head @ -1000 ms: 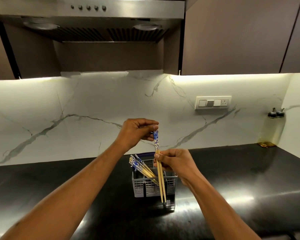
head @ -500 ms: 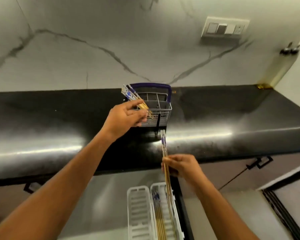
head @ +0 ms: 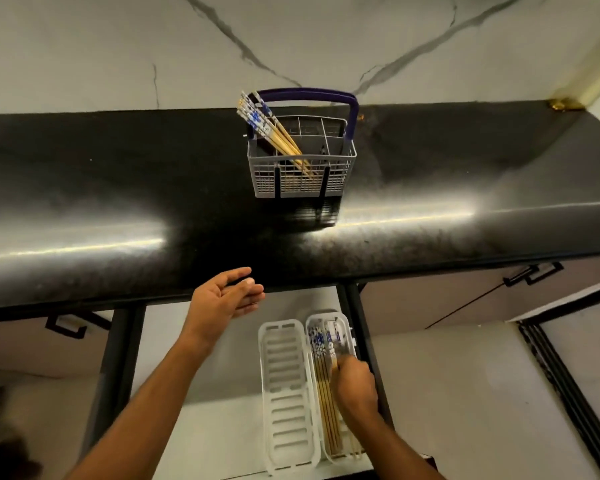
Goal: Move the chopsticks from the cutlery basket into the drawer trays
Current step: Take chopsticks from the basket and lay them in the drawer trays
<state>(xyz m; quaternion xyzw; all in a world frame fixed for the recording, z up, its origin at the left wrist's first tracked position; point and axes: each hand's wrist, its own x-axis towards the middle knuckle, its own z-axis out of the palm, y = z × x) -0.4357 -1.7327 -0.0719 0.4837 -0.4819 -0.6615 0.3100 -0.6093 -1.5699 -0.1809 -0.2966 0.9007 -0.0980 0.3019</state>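
My right hand (head: 355,384) pinches chopsticks (head: 323,382) down in the right drawer tray (head: 329,318), while my left hand (head: 224,301) hovers relaxed, fingers loosely spread, below the cutlery basket (head: 302,181).

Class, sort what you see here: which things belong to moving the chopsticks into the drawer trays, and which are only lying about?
Belongs to the job:
cutlery basket
chopsticks in the basket
right tray, with chopsticks in it
left tray
left hand
right hand

Only lying about:
black countertop
cabinet handle
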